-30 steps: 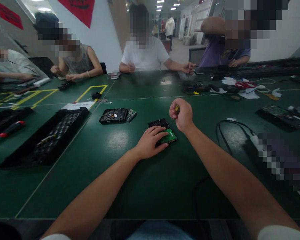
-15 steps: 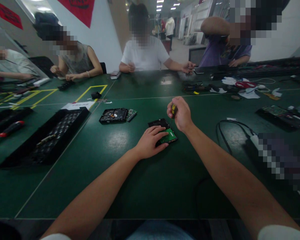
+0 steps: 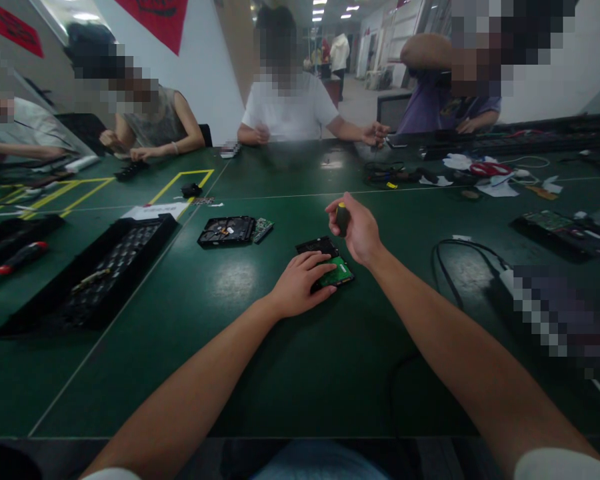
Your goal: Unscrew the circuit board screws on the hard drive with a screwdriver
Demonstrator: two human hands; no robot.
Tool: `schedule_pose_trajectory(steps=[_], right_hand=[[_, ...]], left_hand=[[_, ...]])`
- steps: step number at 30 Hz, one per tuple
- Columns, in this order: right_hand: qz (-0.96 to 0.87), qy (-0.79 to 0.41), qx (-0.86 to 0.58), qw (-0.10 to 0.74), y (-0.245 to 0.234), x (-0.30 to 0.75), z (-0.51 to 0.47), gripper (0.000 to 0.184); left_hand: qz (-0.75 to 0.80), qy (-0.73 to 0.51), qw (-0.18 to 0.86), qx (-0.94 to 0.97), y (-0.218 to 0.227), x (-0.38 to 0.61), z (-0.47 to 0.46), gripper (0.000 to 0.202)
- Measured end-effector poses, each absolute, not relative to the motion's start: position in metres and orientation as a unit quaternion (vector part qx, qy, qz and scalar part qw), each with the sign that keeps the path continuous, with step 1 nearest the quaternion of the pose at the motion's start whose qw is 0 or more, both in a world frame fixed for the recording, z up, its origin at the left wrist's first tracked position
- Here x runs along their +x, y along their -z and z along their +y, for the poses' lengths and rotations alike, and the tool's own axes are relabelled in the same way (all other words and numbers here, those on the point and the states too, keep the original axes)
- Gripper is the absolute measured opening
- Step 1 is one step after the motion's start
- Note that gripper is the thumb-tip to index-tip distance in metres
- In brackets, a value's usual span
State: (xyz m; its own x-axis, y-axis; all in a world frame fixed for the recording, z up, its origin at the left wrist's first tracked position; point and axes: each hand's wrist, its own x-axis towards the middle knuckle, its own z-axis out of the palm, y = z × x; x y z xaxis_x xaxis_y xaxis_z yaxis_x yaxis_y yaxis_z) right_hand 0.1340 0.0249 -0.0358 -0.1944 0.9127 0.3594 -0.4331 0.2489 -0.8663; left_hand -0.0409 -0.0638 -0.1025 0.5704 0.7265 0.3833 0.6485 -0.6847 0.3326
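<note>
A hard drive with a green circuit board on it lies on the green table in front of me. My left hand rests over its near left part, fingers spread, covering some of the board. Above the drive's far right side, my right hand is closed round the yellow and black handle of a screwdriver. The screwdriver's shaft is too thin and dim to make out, so I cannot tell whether its tip touches the drive.
Further left lie another hard drive and a loose circuit board. A long black tray and a red-black screwdriver are at far left. Cables and an opened device lie right. Several people sit across the table.
My right hand has turned on the screwdriver, its fingers now looser and more of the handle showing. My left hand and the hard drive have stayed in place.
</note>
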Motion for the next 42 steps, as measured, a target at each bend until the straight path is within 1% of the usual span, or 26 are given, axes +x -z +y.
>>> schedule_pose_trajectory(steps=[6,9,16,23,26,32,38,42], right_hand=[[-0.519,-0.564,-0.218,0.605,0.0359,0.1372,0.0270,0.034],[-0.519,-0.550,-0.239,0.609,0.0358,0.1369,0.0273,0.030],[-0.507,-0.538,-0.258,0.622,0.0364,0.1341,0.0289,0.039],[-0.518,-0.562,-0.231,0.602,0.0332,0.1374,0.0262,0.035],[-0.516,-0.564,-0.219,0.606,0.0341,0.1378,0.0275,0.035],[-0.506,-0.547,-0.255,0.616,0.0354,0.1373,0.0299,0.046],[-0.525,-0.529,-0.265,0.612,0.0348,0.1373,0.0277,0.038],[-0.516,-0.537,-0.258,0.615,0.0342,0.1359,0.0254,0.039]], left_hand=[[0.388,-0.252,0.071,0.884,0.1023,-0.0406,-0.0639,0.052],[0.388,-0.251,0.070,0.884,0.1016,-0.0404,-0.0643,0.052],[0.390,-0.251,0.074,0.883,0.1017,-0.0404,-0.0650,0.051],[0.394,-0.247,0.075,0.882,0.1009,-0.0401,-0.0655,0.052],[0.395,-0.244,0.076,0.883,0.1008,-0.0402,-0.0648,0.052],[0.393,-0.249,0.083,0.881,0.1004,-0.0405,-0.0645,0.052],[0.394,-0.247,0.084,0.882,0.1020,-0.0407,-0.0637,0.052],[0.393,-0.250,0.082,0.881,0.1042,-0.0408,-0.0628,0.052]])
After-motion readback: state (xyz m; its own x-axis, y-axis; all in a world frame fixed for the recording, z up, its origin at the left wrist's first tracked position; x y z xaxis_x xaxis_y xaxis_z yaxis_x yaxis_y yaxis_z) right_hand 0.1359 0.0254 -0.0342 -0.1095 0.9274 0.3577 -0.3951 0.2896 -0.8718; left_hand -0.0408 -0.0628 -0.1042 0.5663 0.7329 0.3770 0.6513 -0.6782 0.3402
